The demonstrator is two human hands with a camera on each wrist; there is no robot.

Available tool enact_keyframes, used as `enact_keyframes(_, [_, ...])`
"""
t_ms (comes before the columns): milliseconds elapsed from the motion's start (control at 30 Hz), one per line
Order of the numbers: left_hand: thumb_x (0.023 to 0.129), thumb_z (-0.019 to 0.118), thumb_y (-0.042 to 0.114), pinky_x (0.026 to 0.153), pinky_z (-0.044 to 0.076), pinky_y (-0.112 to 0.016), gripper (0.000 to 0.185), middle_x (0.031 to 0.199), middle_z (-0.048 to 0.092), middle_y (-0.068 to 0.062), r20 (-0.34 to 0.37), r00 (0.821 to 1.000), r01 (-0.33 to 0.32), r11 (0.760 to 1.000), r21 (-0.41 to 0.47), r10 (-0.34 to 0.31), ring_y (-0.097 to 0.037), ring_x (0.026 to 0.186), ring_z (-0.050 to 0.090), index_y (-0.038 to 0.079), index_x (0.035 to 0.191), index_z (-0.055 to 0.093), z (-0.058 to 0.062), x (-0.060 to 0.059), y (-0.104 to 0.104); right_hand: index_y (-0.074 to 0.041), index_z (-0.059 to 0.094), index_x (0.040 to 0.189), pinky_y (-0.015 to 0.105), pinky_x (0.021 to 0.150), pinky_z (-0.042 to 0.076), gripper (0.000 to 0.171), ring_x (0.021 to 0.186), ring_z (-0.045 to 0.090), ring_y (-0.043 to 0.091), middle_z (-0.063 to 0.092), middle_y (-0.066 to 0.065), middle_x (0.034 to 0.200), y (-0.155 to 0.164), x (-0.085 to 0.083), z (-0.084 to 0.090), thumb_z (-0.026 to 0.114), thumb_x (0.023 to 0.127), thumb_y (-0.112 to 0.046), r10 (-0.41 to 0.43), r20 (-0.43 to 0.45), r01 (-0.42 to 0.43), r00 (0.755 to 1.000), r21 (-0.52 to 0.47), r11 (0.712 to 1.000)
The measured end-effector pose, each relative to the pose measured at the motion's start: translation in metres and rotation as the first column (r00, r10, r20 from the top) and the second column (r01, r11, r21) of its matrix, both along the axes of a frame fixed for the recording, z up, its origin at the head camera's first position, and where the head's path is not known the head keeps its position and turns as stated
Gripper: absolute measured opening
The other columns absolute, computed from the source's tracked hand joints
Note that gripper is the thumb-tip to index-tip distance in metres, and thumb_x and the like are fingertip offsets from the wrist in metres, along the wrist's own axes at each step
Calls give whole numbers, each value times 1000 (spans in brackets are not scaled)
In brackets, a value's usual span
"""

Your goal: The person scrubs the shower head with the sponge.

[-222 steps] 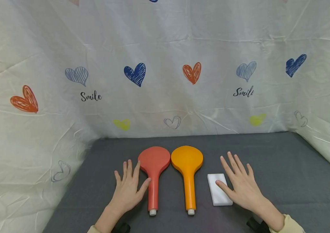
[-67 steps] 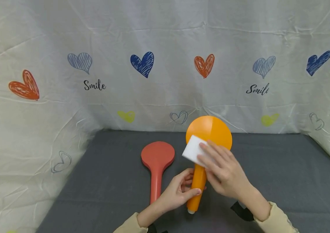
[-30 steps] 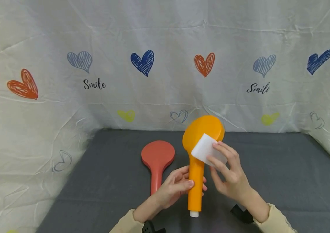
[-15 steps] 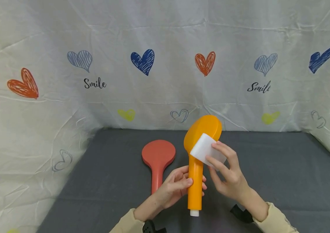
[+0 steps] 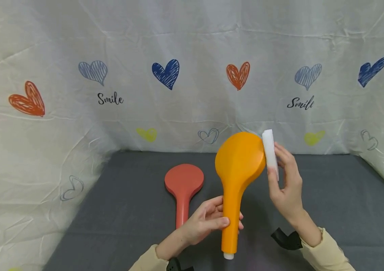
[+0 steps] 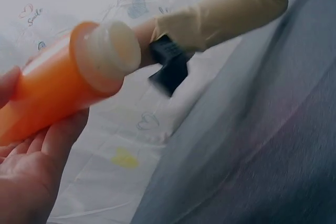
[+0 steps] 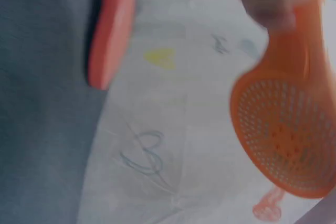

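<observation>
In the head view, the left hand (image 5: pixel 209 222) sat in the lower middle of the frame, its fingers and thumb curled round the handle of an orange shower head (image 5: pixel 237 169). The shower head was lifted off the grey tabletop (image 5: pixel 341 195) and stood nearly upright, round head at the top near the centre of the frame, its smooth back towards the camera, and a white threaded end at the bottom. The left wrist view showed that white end (image 6: pixel 113 48) close up at upper left, with the orange handle lying across the palm (image 6: pixel 26 182) at lower left.

The right hand (image 5: pixel 287 188) was just right of the shower head's round part. Its fingers pinched a white sponge block (image 5: pixel 270 152), seen edge-on and held upright against the right rim of the orange head. The right wrist view, blurred, showed the perforated spray face of the shower head (image 7: pixel 286 135) at the right of the frame.

A red shower head (image 5: pixel 182 188) lay flat on the tabletop left of centre, handle pointing towards the bottom of the frame, apart from both hands; its handle was partly hidden behind the left hand. A white cloth with hearts and the word "Smile" (image 5: pixel 110 99) hung behind and to both sides. Cream sleeves (image 5: pixel 327 256) covered the wrists, and a dark strap (image 5: pixel 287 241) showed at the right wrist.
</observation>
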State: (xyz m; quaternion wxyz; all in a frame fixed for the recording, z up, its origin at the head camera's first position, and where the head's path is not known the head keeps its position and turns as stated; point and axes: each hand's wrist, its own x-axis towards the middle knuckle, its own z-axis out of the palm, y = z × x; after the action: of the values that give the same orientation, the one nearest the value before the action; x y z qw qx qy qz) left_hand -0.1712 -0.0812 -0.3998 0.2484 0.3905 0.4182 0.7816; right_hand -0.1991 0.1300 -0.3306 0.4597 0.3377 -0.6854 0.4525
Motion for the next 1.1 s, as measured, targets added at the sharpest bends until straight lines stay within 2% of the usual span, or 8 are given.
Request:
enact_keyframes(100, [97,47,6,89,48,-36,45,110,56,-13,-31,997,-65,998,-16,65,-20,98,62,-12,133,28,0,-1,-2,18,50,111,19,87,42,46,107,48,37,45,38,118,-3,5,-8,51,95,-25,-7,-63,9,998,24,1000])
enact_keyframes(167, [97,48,5,90,47,-38,45,110,52,-25,-60,994,-94,995,-38,92,-20,99,62,-11,134,29,-1,-3,-3,17,51,109,20,86,43,45,105,48,40,45,39,117,-4,6,-11,53,94,-26,-6,-91,8,996,21,1000])
enact_keyframes(333, [96,49,5,91,47,-40,44,112,41,-42,-144,985,-116,982,-151,94,-25,100,61,-8,134,32,-3,-4,-4,17,53,110,21,87,43,40,107,51,32,49,36,117,3,1,2,51,93,-18,1,-55,-4,998,-48,999])
enact_keyframes(400, [95,50,4,89,48,-39,43,112,44,-39,-180,979,-129,973,-194,94,-33,101,59,-7,133,33,-5,-4,-4,17,53,112,23,90,42,35,109,51,28,50,34,118,7,-2,10,49,93,-13,21,-13,-22,1000,-66,998])
enact_keyframes(533, [95,49,0,88,48,-40,42,112,46,-37,-229,966,-170,964,-204,121,-48,100,53,-7,133,33,-6,-4,-3,17,51,116,18,80,44,31,104,53,21,50,32,121,12,-2,13,47,93,-4,83,54,-78,995,-87,993])
enact_keyframes(633, [94,50,0,89,48,-41,44,113,44,-38,-233,956,-225,957,-180,181,-51,100,52,-6,134,33,-5,-4,-3,21,44,118,15,73,44,33,103,51,19,46,29,125,11,0,-5,49,91,2,164,83,-154,983,-116,981])
enact_keyframes(833, [93,53,2,88,48,-40,48,115,49,-33,-251,930,-319,931,-179,270,-48,99,53,0,137,33,-2,-6,-5,23,33,116,22,83,47,40,113,44,27,36,20,129,1,4,-41,55,85,9,321,133,-296,938,-176,939])
enact_keyframes(1100, [93,52,0,87,49,-40,44,115,48,-32,-287,931,-298,922,-245,225,-47,101,54,0,134,35,-2,-6,-5,18,37,126,23,83,46,40,107,45,26,45,16,125,14,-7,-19,45,87,17,301,155,-253,941,-271,929])
